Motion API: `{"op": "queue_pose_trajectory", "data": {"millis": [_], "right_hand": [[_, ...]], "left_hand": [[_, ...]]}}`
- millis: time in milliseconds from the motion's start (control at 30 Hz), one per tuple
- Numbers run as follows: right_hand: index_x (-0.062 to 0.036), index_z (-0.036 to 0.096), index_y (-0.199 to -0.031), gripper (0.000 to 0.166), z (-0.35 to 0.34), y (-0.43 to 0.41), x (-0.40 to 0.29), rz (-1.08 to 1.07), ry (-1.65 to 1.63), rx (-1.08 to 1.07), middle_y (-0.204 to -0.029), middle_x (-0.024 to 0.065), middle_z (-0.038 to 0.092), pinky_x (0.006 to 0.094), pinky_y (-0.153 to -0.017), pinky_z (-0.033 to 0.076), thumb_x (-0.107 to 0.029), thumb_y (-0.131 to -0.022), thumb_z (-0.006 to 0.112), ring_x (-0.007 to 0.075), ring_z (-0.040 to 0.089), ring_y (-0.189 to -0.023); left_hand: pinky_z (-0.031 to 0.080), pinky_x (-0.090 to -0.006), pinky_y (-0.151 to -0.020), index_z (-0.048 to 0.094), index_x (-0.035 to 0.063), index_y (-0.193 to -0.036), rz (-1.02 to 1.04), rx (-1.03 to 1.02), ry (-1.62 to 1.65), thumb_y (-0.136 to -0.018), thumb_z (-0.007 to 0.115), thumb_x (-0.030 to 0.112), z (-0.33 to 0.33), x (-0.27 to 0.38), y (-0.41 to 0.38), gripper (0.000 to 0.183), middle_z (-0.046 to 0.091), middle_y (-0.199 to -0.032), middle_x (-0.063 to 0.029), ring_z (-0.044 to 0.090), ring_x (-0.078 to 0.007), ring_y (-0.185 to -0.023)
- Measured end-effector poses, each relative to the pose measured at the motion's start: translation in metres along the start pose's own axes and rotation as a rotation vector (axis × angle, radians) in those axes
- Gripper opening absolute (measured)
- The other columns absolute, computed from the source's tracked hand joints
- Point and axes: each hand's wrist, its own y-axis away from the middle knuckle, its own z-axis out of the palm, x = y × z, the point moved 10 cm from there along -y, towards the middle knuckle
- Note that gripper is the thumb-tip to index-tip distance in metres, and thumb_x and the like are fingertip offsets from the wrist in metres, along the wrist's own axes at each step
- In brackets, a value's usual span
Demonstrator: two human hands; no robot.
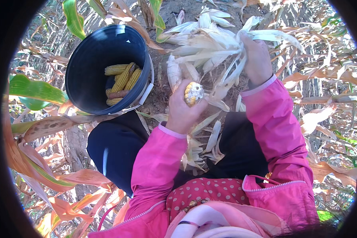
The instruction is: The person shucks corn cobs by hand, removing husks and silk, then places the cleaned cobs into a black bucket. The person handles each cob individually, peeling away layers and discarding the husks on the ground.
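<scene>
My left hand (183,113) grips an ear of corn (193,93); its end, with yellow kernels and a whitish patch, points up between thumb and fingers. To the right and farther forward, my right hand (257,61) is closed on pale dry corn husks (241,49), whose strips spread out on both sides of the fist. At the left stands a black plastic bucket (86,65) with a white-gripped wire handle. Several husked corn ears (123,80) lie in it, mostly yellow, one reddish.
A heap of dry husks (205,38) lies on the soil ahead, and more loose husks (214,135) are between my knees. Dry stalks and leaves (68,120) surround me, with a green corn leaf (37,89) left of the bucket.
</scene>
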Motion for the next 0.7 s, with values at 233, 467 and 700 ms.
{"op": "queue_pose_trajectory", "data": {"millis": [233,467,700], "right_hand": [[0.0004,0.060,-0.085,0.017,0.025,0.010,0.035,-0.343,1.395,-0.379,-0.080,0.0245,0.063,0.0479,-0.068,0.048,-0.015,-0.085,0.053,0.0409,0.062,-0.075],[-0.0052,0.062,-0.105,0.029,0.080,0.059,0.049,-0.241,1.117,-0.813,-0.086,0.0120,0.066,0.0354,-0.071,0.050,-0.020,-0.081,0.064,0.0258,0.065,-0.082],[-0.0040,0.055,-0.118,0.046,0.108,0.073,0.018,-0.109,0.503,-0.939,-0.108,0.0063,0.062,0.0317,-0.081,0.047,-0.023,-0.079,0.072,0.0154,0.057,-0.101]], "left_hand": [[0.046,-0.0269,-0.068,0.056,0.0024,-0.098,0.109,0.043,0.126,-0.070,0.074,0.011,-0.009,0.013,-0.001,0.033,0.059,-0.081,-0.0057,0.057,-0.0125,-0.073],[0.046,-0.0243,-0.069,0.055,0.0040,-0.101,0.181,0.047,0.264,-0.072,0.072,0.008,-0.014,0.026,0.005,0.034,0.059,-0.082,-0.0030,0.057,-0.0093,-0.074],[0.046,-0.0251,-0.076,0.051,0.0057,-0.107,0.266,-0.014,0.400,-0.074,0.068,-0.004,-0.017,0.048,0.007,0.038,0.056,-0.092,-0.0044,0.056,-0.0108,-0.084]]}}
